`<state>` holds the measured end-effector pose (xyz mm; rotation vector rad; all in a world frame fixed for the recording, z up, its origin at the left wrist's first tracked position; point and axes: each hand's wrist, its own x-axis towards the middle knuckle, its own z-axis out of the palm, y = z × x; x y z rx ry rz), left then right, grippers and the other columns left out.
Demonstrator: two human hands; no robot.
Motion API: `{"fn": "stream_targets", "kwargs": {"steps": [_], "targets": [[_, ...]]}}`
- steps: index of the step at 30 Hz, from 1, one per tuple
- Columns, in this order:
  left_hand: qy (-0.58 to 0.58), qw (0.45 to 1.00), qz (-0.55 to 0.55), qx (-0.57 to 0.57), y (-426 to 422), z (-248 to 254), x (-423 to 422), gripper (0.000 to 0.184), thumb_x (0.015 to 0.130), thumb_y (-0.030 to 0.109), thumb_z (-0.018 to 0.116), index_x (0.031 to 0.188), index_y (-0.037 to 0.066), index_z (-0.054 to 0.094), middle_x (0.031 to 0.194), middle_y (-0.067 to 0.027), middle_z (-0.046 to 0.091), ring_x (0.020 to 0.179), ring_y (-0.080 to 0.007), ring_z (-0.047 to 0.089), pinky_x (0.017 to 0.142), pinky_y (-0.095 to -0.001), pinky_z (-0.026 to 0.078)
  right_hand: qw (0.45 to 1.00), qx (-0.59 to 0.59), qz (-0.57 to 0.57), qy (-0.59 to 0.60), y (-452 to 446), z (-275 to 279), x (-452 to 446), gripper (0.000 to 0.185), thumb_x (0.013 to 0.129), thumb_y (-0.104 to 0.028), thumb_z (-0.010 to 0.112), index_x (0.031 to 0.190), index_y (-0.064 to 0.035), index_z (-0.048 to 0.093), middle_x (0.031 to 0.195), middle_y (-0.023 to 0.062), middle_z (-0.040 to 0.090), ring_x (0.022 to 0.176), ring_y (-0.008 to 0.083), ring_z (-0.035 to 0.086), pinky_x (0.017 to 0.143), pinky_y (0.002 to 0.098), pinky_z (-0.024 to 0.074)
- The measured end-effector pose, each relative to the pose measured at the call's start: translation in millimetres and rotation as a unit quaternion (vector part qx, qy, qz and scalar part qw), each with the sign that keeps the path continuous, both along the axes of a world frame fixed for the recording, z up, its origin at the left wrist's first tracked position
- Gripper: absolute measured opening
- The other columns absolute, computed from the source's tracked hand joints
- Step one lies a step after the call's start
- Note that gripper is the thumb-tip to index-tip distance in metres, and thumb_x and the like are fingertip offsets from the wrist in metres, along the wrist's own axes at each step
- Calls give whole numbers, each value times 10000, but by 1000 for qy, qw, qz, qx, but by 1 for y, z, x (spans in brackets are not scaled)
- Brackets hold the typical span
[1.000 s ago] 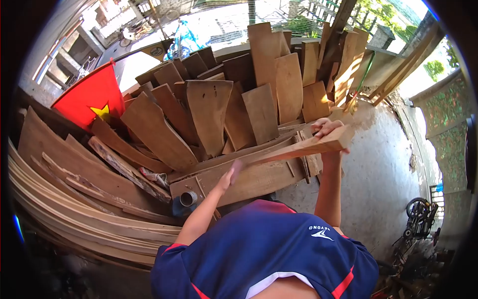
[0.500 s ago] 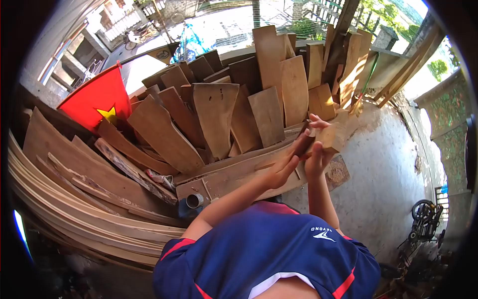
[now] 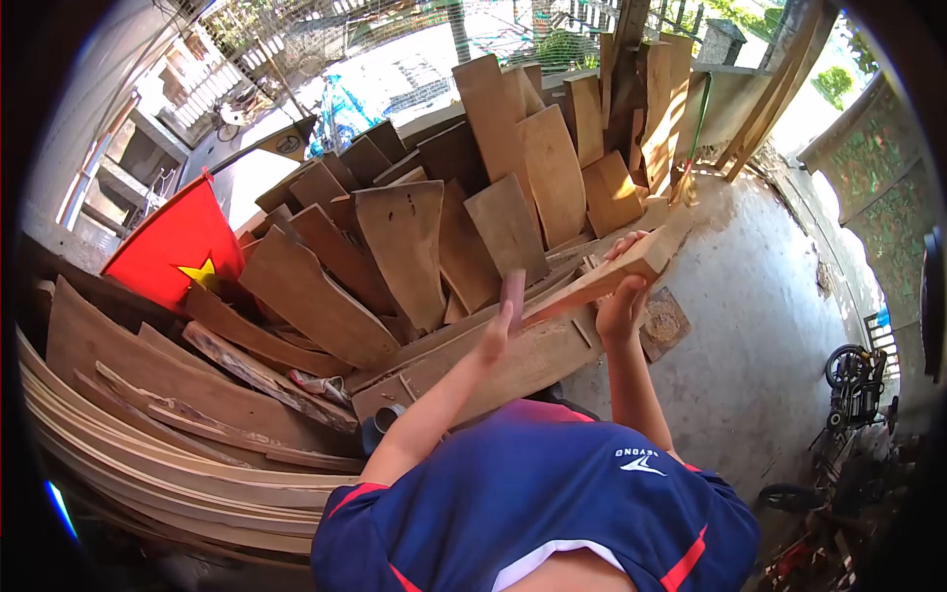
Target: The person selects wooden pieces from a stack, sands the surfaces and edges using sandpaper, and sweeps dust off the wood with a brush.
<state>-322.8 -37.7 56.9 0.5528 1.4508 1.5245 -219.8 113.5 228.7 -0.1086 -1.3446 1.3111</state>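
A long light-brown wooden piece [image 3: 607,279] slants up to the right over a low plank bench [image 3: 523,368]. My right hand [image 3: 621,296] is closed around its thick upper end, with fingers showing above and below it. My left hand [image 3: 493,337] holds a small reddish-brown block [image 3: 513,289], upright and slightly blurred, beside the lower end of the piece. Whether the block touches the wood I cannot tell. A grey cup [image 3: 389,418] stands at the bench's left end, partly behind my left forearm.
Many boards [image 3: 400,237] lean behind the bench. Long curved planks [image 3: 187,459] are stacked at left, below a red flag [image 3: 182,242] with a yellow star. A square board [image 3: 665,324] lies on the floor [image 3: 750,326]. A motorbike [image 3: 853,385] is at right.
My left hand has moved with the block down and left from the wood's upper end to near its lower end. The camera view has tilted slightly.
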Motion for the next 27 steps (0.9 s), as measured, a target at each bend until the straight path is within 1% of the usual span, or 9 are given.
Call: {"fn": "stream_targets", "kwargs": {"steps": [3, 6, 8, 10, 13, 15, 17, 20, 27], "targets": [[65, 990, 95, 84, 12, 101, 7, 664, 927, 489, 308, 1294, -65, 332, 1272, -103, 410, 1195, -165, 358, 1016, -294, 244, 996, 37, 13, -80, -4, 20, 7, 545, 837, -474, 518, 1116, -52, 315, 939, 81, 408, 833, 157, 426, 786, 310, 385], [149, 966, -12, 212, 20, 146, 10, 573, 941, 419, 327, 1252, -60, 372, 1234, -127, 441, 1171, -206, 392, 1007, -324, 255, 996, -9, 90, -5, -4, 20, 4, 538, 710, -272, 733, 1055, -44, 389, 916, 71, 472, 815, 157, 509, 765, 307, 452], [325, 911, -33, 250, 24, 164, 14, 512, 946, 336, 312, 1283, -48, 345, 1315, -182, 386, 1239, -268, 351, 1028, -369, 225, 998, 25, 48, -26, 5, 14, 4, 570, 571, -150, 838, 974, -29, 453, 849, 49, 562, 750, 155, 579, 673, 272, 490], [508, 817, -55, 269, 32, 164, 17, 491, 938, 286, 311, 1311, -33, 317, 1388, -203, 288, 1296, -310, 269, 1046, -400, 192, 998, 2, 62, 8, 2, 16, -2, 568, 596, -174, 825, 988, -25, 443, 847, 62, 578, 752, 164, 591, 677, 277, 494], [312, 926, -27, 210, 32, 85, 27, 502, 943, 322, 288, 1332, 4, 307, 1416, -177, 249, 1317, -293, 227, 1054, -361, 185, 998, -32, 42, 38, 2, 6, -1, 555, 653, -190, 791, 1023, -18, 415, 853, 96, 600, 758, 192, 616, 687, 288, 500], [70, 996, -54, 18, 15, 25, 25, 627, 935, 433, 286, 1352, -33, 232, 1406, -145, 268, 1302, -223, 237, 1039, -302, 199, 999, -42, 9, 32, 4, 2, 4, 542, 685, -182, 769, 1044, -16, 399, 861, 118, 606, 763, 211, 629, 693, 294, 503], [104, 978, -133, -119, -6, -28, 18, 617, 944, 415, 274, 1363, -33, 202, 1415, -151, 251, 1310, -203, 221, 1047, -277, 174, 996, -56, -70, 9, 5, 4, 11, 497, 749, -152, 709, 1080, -13, 365, 879, 155, 607, 778, 243, 640, 720, 310, 505], [253, 953, -157, -50, -29, -43, 26, 584, 954, 383, 255, 1363, -32, 208, 1416, -161, 248, 1317, -191, 205, 1058, -278, 145, 996, -39, -85, -7, 8, 8, 17, 428, 796, -112, 647, 1092, -11, 355, 880, 149, 604, 798, 251, 635, 731, 318, 504], [138, 974, -86, 156, 16, 116, 20, 502, 963, 280, 282, 1373, 0, 216, 1428, -114, 243, 1327, -200, 187, 1063, -277, 142, 996, -13, -65, -60, -1, 11, 26, 311, 825, -210, 625, 1006, 6, 493, 912, 102, 584, 862, 183, 561, 764, 279, 439]]}}
